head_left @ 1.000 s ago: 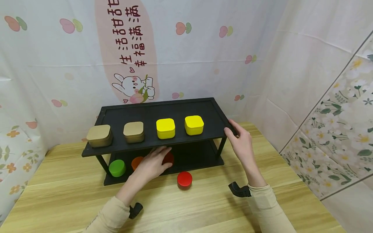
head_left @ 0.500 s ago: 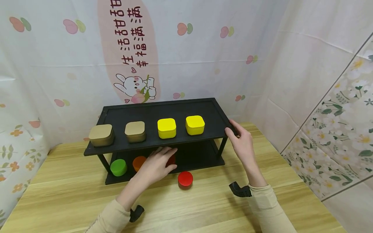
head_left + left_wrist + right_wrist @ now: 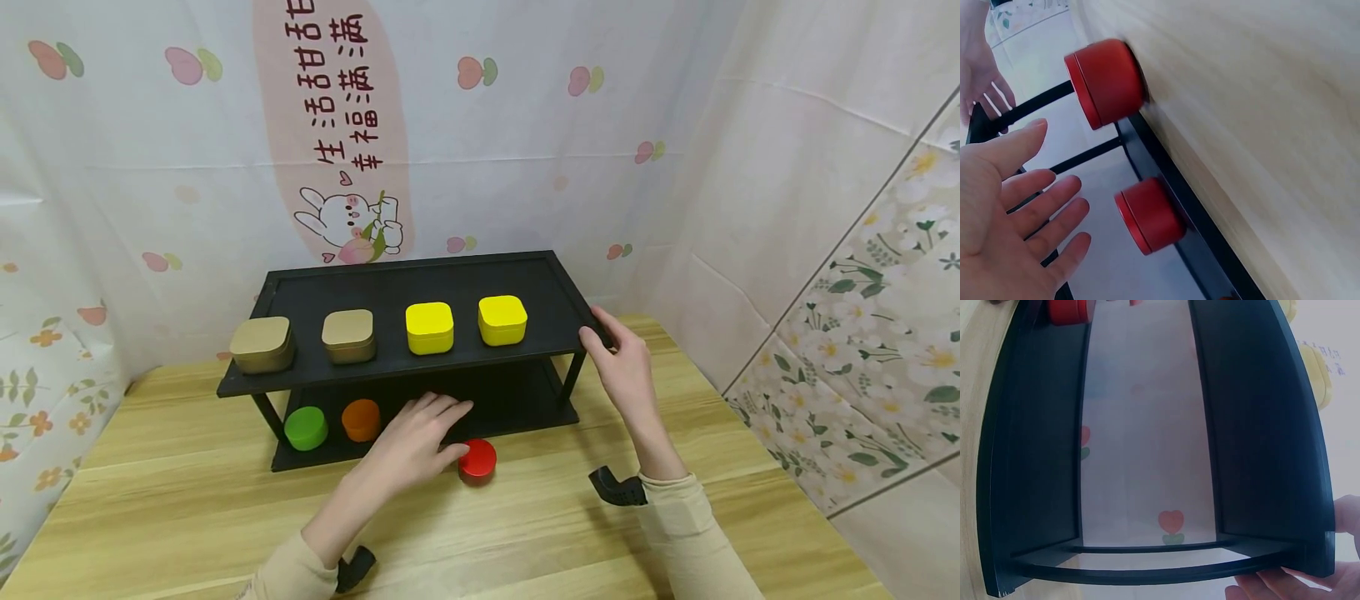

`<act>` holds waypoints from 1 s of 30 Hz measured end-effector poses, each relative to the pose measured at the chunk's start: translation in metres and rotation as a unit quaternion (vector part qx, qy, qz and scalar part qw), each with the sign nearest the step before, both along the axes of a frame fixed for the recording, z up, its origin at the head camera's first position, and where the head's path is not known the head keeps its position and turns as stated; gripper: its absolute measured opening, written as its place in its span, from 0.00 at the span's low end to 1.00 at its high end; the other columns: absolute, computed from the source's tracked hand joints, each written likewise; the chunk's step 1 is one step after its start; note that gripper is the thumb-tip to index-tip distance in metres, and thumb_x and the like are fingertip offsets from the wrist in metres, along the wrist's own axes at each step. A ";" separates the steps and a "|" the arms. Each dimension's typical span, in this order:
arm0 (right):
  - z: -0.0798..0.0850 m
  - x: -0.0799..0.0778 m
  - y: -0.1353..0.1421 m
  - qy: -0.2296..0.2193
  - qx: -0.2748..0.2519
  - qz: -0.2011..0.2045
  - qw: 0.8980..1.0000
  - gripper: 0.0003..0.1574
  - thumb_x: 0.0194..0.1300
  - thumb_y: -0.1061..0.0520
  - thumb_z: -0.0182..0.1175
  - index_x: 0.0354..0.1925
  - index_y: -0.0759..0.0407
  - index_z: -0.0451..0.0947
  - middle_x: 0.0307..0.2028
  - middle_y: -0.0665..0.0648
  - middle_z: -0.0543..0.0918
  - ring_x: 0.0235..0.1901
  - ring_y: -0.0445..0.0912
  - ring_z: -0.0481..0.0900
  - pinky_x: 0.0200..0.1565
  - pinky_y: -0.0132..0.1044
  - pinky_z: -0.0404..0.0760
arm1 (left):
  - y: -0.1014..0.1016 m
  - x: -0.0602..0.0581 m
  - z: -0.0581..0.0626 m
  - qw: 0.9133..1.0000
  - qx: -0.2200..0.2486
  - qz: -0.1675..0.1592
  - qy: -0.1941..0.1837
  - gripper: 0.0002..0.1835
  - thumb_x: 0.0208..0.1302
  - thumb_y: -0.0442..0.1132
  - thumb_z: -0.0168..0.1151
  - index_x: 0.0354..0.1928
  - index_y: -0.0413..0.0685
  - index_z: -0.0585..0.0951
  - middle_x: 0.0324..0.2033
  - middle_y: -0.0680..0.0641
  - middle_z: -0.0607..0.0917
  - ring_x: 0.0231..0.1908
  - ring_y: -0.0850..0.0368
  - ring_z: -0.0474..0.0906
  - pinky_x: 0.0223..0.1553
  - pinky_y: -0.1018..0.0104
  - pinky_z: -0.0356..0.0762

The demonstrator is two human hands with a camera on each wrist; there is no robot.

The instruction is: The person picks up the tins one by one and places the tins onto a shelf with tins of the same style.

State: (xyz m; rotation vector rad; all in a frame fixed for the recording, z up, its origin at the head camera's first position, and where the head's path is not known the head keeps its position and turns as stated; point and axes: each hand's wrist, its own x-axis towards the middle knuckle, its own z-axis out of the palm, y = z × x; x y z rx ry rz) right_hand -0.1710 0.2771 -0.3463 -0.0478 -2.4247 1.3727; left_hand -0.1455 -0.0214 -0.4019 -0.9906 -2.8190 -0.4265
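Note:
My left hand [image 3: 420, 442] hovers before the lower shelf, fingers spread and holding nothing. Its thumb overlaps the edge of a round red tin [image 3: 477, 463] on the table. In the left wrist view, this red tin [image 3: 1110, 81] appears above a second red tin [image 3: 1150, 215] on the lower shelf; the hand hides that second one in the head view. My right hand [image 3: 622, 358] grips the right end of the black two-tier shelf [image 3: 420, 279], thumb on the upper board. From the right wrist view, the fingers [image 3: 1266, 584] curl under that board.
Green [image 3: 306, 428] and orange [image 3: 362, 420] round tins stand at the left of the lower board. On top sit two gold tins [image 3: 262, 344] and two yellow tins [image 3: 430, 328], squarish with rounded corners. A patterned curtain [image 3: 510, 167] hangs behind the shelf.
My left hand has come out from under the upper board, toward me and to the right, its fingers spreading. The orange tin shows more fully. My right hand stays put.

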 end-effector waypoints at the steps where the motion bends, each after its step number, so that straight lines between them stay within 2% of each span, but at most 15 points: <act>1: 0.000 0.000 0.000 0.000 0.001 0.000 1.000 0.34 0.66 0.38 0.53 0.67 0.45 0.65 0.65 0.56 0.71 0.63 0.51 0.70 0.60 0.50 0.72 | 0.001 0.001 0.000 1.000 -0.003 -0.005 0.001 0.30 0.58 0.54 0.64 0.63 0.55 0.73 0.57 0.51 0.78 0.56 0.52 0.73 0.60 0.51 0.71; 13: -0.002 -0.001 0.002 0.009 0.004 0.002 1.000 0.36 0.65 0.37 0.53 0.67 0.49 0.65 0.64 0.55 0.71 0.63 0.49 0.71 0.59 0.50 0.73 | 0.011 0.011 -0.005 0.999 -0.027 -0.037 0.008 0.33 0.56 0.56 0.65 0.63 0.53 0.72 0.56 0.50 0.78 0.52 0.53 0.74 0.57 0.55 0.74; 21: -0.002 -0.001 0.002 0.009 0.003 0.005 1.000 0.35 0.66 0.37 0.52 0.67 0.48 0.65 0.64 0.55 0.71 0.63 0.49 0.70 0.60 0.50 0.72 | 0.014 0.016 -0.009 0.998 -0.037 -0.039 -0.015 0.33 0.58 0.57 0.63 0.64 0.54 0.71 0.57 0.49 0.77 0.54 0.50 0.74 0.58 0.48 0.73; 30: -0.002 0.000 0.002 0.009 0.004 0.006 1.000 0.36 0.66 0.37 0.52 0.67 0.49 0.65 0.64 0.55 0.72 0.63 0.49 0.71 0.60 0.50 0.73 | 0.018 0.018 -0.011 0.997 -0.045 -0.047 -0.041 0.33 0.58 0.57 0.63 0.64 0.54 0.71 0.58 0.49 0.76 0.56 0.49 0.73 0.59 0.48 0.73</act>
